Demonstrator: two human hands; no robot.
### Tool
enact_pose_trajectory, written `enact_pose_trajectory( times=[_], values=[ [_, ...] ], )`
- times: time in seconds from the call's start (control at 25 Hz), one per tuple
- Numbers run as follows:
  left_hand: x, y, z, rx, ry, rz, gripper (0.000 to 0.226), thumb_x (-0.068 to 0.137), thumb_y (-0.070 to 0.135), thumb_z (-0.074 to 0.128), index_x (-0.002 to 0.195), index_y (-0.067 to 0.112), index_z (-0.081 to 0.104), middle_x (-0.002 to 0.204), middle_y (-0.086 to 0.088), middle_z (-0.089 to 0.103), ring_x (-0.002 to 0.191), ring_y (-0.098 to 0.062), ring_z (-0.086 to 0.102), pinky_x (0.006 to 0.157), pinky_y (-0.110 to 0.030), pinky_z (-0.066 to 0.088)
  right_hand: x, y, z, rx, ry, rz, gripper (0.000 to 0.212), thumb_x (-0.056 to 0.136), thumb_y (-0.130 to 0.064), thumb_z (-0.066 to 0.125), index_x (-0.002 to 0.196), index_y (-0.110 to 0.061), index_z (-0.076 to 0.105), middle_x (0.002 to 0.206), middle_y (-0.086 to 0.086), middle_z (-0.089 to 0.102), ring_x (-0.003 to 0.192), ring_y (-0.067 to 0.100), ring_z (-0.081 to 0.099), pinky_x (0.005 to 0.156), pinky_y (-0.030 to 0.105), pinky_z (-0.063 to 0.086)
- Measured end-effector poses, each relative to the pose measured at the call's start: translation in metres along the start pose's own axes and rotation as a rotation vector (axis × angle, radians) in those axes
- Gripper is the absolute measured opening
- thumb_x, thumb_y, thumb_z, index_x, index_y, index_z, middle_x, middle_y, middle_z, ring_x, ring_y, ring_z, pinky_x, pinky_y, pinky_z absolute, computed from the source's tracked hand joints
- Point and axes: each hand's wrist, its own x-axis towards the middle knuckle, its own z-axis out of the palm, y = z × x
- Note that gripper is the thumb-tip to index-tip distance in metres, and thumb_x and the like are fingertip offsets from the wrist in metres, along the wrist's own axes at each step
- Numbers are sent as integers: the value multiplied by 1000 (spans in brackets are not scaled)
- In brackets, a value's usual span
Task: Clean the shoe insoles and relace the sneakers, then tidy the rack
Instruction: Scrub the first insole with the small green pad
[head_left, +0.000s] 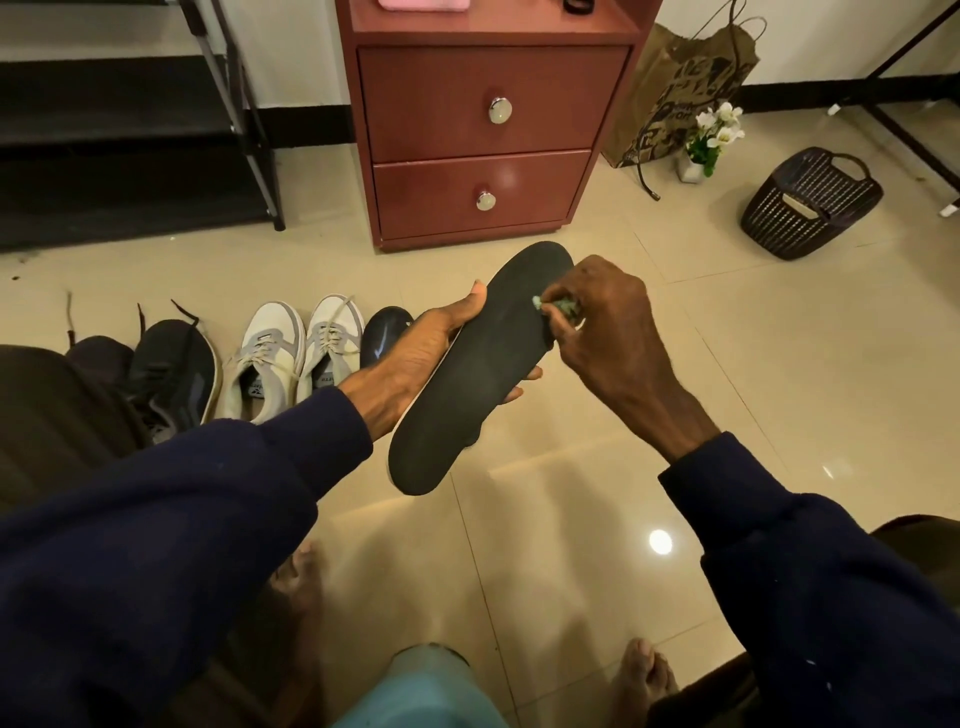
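Note:
A black insole (475, 374) is held in the air over the tiled floor, its toe end pointing away from me. My left hand (415, 358) grips it from underneath at the middle, thumb on the left edge and fingertips showing at the right edge. My right hand (608, 332) pinches a small green and white cleaning tool (558, 305), probably a brush, against the insole's upper right part. On the floor to the left stand a pair of white sneakers (296, 358) with loose laces, a pair of black sneakers (166, 374), and a dark insole (383, 335) beside them.
A red-brown drawer cabinet (483, 135) stands ahead. The black shoe rack (130, 130) is at the far left. At the right are a paper bag (680, 93), a small flower pot (709, 140) and a tipped dark basket (813, 202). My bare feet are on the floor below.

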Motion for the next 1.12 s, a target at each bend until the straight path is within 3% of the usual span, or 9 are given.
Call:
enact_pose_trajectory(
  times=[0.08,0.24,0.44,0.52,0.64,0.84,0.92,1.04,1.12],
  values=[
    [1,-1,-1,-11,8,-3,61,103,55,49,133,4,63,126,-24,69,117,-45,66,91,-51,55,-3,4,1,10,39,42,13,81,-6,78,94,-7,74,93,10,68,82,21,62,73,37,56],
    [1,-1,-2,2,26,35,46,103,47,53,114,6,70,96,-13,77,77,-28,77,71,-45,65,-17,-29,6,103,-268,-136,13,81,-8,79,93,-10,75,93,5,66,83,13,57,71,24,48],
    [0,-1,1,-9,-12,-28,65,103,57,46,139,5,59,134,-23,65,122,-45,62,95,-52,53,5,12,-8,-23,-29,37,11,83,-8,78,94,-9,75,94,10,69,83,21,63,74,34,57],
    [2,-1,1,-17,-11,-34,62,103,56,45,135,5,62,128,-21,69,112,-42,67,91,-51,55,-1,6,-4,35,-19,38,10,83,-8,78,92,-9,75,92,8,69,81,16,62,74,30,56],
    [1,-2,2,32,39,25,46,104,46,49,110,5,69,87,-12,78,72,-28,76,65,-45,65,-13,-24,1,164,-271,-88,11,81,-9,79,92,-12,77,91,1,67,79,10,60,70,18,51],
    [2,-3,0,17,5,-13,65,103,57,44,137,4,60,131,-25,66,113,-43,65,89,-49,56,4,7,-9,46,-107,50,10,82,-10,79,92,-12,76,92,4,68,78,11,59,70,33,58],
    [3,-2,-1,2,-4,-14,63,103,56,46,135,4,62,126,-24,69,108,-42,68,86,-50,58,-2,1,-6,41,-109,32,11,82,-9,79,92,-11,75,92,4,67,78,12,59,70,29,57],
    [4,-4,-1,27,54,26,48,101,49,55,117,6,70,100,-16,77,80,-32,76,73,-48,63,-12,-25,-3,145,-360,-76,12,81,-10,80,92,-13,78,90,-3,65,75,5,58,66,12,49],
    [4,-3,-1,71,79,38,52,102,51,53,122,5,69,106,-18,76,90,-37,76,81,-52,61,-5,-19,-6,132,-338,-73,12,81,-10,81,92,-13,78,90,-1,67,75,7,59,67,18,53]
  ],
)
